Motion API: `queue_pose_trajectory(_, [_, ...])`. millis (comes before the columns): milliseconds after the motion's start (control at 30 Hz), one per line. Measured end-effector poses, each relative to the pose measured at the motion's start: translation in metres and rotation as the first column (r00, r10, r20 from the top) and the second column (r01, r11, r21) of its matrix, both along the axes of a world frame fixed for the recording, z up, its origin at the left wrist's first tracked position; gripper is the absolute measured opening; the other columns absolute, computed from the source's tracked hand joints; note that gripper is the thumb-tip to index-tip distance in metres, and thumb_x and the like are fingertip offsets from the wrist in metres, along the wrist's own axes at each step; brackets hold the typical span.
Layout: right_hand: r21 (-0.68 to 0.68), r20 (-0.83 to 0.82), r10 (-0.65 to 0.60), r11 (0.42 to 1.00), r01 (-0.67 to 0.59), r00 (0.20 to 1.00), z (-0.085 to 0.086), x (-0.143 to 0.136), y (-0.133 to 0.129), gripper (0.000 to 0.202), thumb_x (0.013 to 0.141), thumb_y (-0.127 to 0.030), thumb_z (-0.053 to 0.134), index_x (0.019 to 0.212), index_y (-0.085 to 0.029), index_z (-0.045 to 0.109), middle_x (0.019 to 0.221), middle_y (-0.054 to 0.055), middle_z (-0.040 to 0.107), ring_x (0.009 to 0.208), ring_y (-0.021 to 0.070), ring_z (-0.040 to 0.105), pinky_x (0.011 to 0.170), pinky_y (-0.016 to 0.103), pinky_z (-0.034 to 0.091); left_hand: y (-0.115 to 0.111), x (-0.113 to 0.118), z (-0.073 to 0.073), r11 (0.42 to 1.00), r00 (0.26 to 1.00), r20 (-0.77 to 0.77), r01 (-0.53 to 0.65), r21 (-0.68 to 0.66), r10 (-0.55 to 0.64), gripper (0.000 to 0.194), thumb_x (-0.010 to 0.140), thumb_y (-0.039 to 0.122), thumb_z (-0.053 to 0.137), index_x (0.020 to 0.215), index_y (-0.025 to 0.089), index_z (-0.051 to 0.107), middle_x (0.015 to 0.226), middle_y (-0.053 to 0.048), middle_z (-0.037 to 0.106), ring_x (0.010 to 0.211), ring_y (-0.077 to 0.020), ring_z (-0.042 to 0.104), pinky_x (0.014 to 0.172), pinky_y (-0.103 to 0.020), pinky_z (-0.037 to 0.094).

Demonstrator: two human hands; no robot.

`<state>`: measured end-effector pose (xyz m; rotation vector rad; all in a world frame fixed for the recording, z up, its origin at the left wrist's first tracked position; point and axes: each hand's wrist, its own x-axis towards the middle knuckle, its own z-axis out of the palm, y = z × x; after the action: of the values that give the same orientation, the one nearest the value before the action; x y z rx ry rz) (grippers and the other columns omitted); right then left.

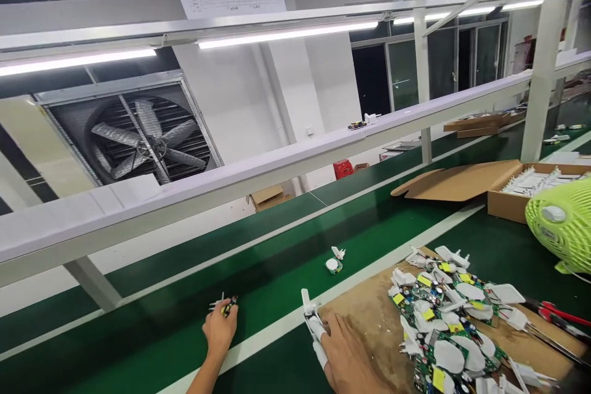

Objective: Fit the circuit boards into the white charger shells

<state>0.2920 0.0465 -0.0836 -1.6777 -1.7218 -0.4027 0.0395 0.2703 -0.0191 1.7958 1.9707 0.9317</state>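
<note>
My left hand (220, 329) is over the green conveyor belt (277, 271), its fingers closed round a small circuit board (228, 306) with a yellow part. Thin prongs stick out beside that board. At the near edge of the belt, my right hand (347, 351), with white coverings on some fingers, pinches a white plug piece (306, 303). The fingertips partly hide this piece. Beyond my hands, another circuit board with a white round pad (333, 265) lies on the belt. To the right, a heap of circuit boards (447, 320) with white plug pieces covers part of a brown board (369, 295).
Red-handled pliers (561, 315) and metal tweezers (554, 345) lie right of the heap. Farther right are a lime-green fan (561, 225) and an open cardboard box (505, 204) of white parts. A pale shelf rail (258, 157) runs across above the belt.
</note>
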Motion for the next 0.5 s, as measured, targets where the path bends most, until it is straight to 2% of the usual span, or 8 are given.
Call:
queue_pose_trajectory(100, [0.053,0.018,0.063,0.997,-0.064,0.998,0.007,-0.007,-0.006,0.020,0.076,-0.012,0.072,0.093,-0.021,0.071,0.114,0.012,0.072,0.095,0.0287,0.068,0.078,0.038,0.057,-0.021,0.014,0.002,0.980,0.972,0.128,0.192,0.054,-0.197,0.043,0.092,0.044,0.071,0.123,0.014,0.067,0.122,-0.016,0.076,0.115,-0.0343,0.074,0.098,-0.047,0.059])
queue_pose_trajectory(200, [0.135,0.067,0.254,0.956,-0.261,0.965,0.007,-0.021,-0.010,0.012,0.087,-0.015,0.066,0.098,-0.019,0.071,0.104,0.011,0.071,0.088,0.0251,0.065,0.075,0.036,0.055,-0.055,0.031,0.007,0.907,0.881,0.215,0.405,0.115,-0.421,0.060,0.080,0.050,0.076,0.129,0.018,0.063,0.120,-0.014,0.078,0.111,-0.0325,0.076,0.094,-0.041,0.062])
queue_pose_trajectory(300, [0.087,0.059,0.419,0.902,-0.423,0.906,-0.002,-0.040,-0.009,0.005,0.095,-0.019,0.065,0.094,-0.019,0.070,0.094,0.008,0.071,0.081,0.0225,0.064,0.069,0.034,0.053,-0.095,0.048,0.031,0.813,0.781,0.228,0.557,0.167,-0.582,0.060,0.078,0.047,0.079,0.131,0.022,0.063,0.124,-0.011,0.076,0.114,-0.0299,0.073,0.097,-0.040,0.060])
queue_pose_trajectory(400, [-0.002,0.025,0.523,0.852,-0.523,0.852,-0.007,-0.059,-0.011,0.016,0.102,-0.030,0.066,0.090,-0.019,0.069,0.081,0.002,0.070,0.070,0.0161,0.064,0.065,0.028,0.055,-0.136,0.072,0.068,0.661,0.649,0.142,0.708,0.249,-0.747,0.046,0.089,0.034,0.074,0.132,0.025,0.063,0.128,-0.010,0.072,0.114,-0.0273,0.071,0.101,-0.042,0.058])
queue_pose_trajectory(433, [-0.024,0.019,0.563,0.826,-0.562,0.826,-0.007,-0.064,-0.014,0.018,0.104,-0.033,0.066,0.095,-0.019,0.070,0.086,0.002,0.071,0.072,0.0148,0.065,0.068,0.027,0.057,-0.149,0.082,0.077,0.602,0.598,0.097,0.759,0.250,-0.795,0.043,0.090,0.030,0.072,0.133,0.026,0.063,0.129,-0.009,0.071,0.114,-0.0263,0.070,0.102,-0.041,0.057])
queue_pose_trajectory(500, [-0.061,0.011,0.638,0.769,-0.636,0.770,-0.001,-0.068,-0.023,0.022,0.105,-0.039,0.066,0.113,-0.019,0.070,0.109,0.005,0.073,0.088,0.0164,0.071,0.080,0.032,0.062,-0.173,0.103,0.086,0.439,0.449,-0.009,0.877,0.197,-0.893,0.047,0.087,0.019,0.071,0.132,0.028,0.064,0.127,-0.007,0.070,0.114,-0.0252,0.068,0.103,-0.040,0.056])
